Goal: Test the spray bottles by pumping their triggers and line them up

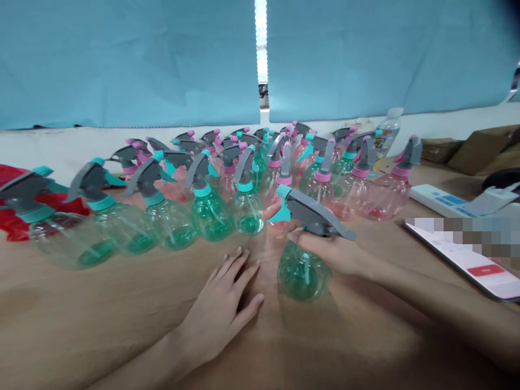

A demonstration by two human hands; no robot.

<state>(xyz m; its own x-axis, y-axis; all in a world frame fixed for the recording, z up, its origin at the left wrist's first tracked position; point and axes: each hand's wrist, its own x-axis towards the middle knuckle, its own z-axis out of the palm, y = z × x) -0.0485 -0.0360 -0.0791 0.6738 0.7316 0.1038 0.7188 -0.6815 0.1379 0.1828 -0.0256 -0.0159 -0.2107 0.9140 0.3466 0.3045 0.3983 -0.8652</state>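
Observation:
My right hand (331,249) is wrapped round the neck of a green spray bottle (304,276) with a grey and turquoise trigger head. The bottle is upright, just above or on the table; I cannot tell which. Left of it, my left hand (221,303) lies palm down on the wooden table (154,314), fingers stretched out and holding nothing. Beyond my hands stands a front row of green spray bottles, the closest being a small green spray bottle (248,211) and another green spray bottle (211,214). Several pink spray bottles (384,195) stand to the back right.
A phone (459,254) with a lit screen lies at the right, near a white power strip (441,199). Behind them are brown cardboard boxes (483,149). A clear drink bottle (388,132) stands at the back, and a red plastic bag (14,227) lies far left.

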